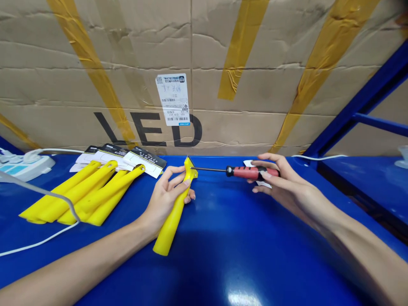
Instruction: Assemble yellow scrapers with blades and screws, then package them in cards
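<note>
My left hand (172, 189) is closed around the upper part of a yellow plastic scraper (168, 227), whose head points up and away while its wide handle end slants toward me. From the right, my right hand (274, 174) grips the red and black handle of a screwdriver (247, 172). The screwdriver's dark shaft lies level, and its tip meets the scraper's head; the exact contact is too small to make out. Small white pieces, perhaps paper, show behind and under the fingers of my right hand.
Several yellow handles (92, 191) with black and white cards (145, 161) lie at the left. A white power strip (27, 165) and cables (41, 242) are beyond them. A large taped cardboard box (255, 119) backs the blue table (223, 255); a blue metal frame (357, 102) stands right.
</note>
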The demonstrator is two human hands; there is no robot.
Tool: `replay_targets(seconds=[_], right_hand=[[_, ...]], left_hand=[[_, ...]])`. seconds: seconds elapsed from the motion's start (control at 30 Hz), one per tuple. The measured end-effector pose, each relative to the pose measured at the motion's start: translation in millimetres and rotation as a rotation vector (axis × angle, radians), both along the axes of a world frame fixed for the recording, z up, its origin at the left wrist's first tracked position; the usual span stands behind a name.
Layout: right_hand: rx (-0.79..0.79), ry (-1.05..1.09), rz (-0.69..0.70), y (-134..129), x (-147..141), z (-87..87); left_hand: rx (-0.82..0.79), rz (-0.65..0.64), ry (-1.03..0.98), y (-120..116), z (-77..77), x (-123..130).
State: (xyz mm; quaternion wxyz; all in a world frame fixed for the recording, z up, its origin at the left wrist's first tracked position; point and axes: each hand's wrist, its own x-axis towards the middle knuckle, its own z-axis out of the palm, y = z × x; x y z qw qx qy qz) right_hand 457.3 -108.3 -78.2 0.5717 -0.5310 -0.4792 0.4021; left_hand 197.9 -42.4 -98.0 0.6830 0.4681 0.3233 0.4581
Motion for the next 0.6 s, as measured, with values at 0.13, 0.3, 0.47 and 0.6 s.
replay_targets(seconds=[0.13,0.3,0.47,0.6], right_hand=[[0.005,-0.085,-0.103,2,5,-2.6],[-0.01,0.061,0.087,1,1,-4.3],[-0.029,-0.079,-0.024,-2,-7,-4.3],[0.008,0.149,0.103,0,-6,-5.1]], left_hand=[[0.044,-0.009,0.03,-2,0.2,1],[0.073,0.041,0.055,-3,-0.6,2],[0.106,0.061,0.083,-1,-2.1,1],[0.09,0.096,0.079,-1,-2.2,1]])
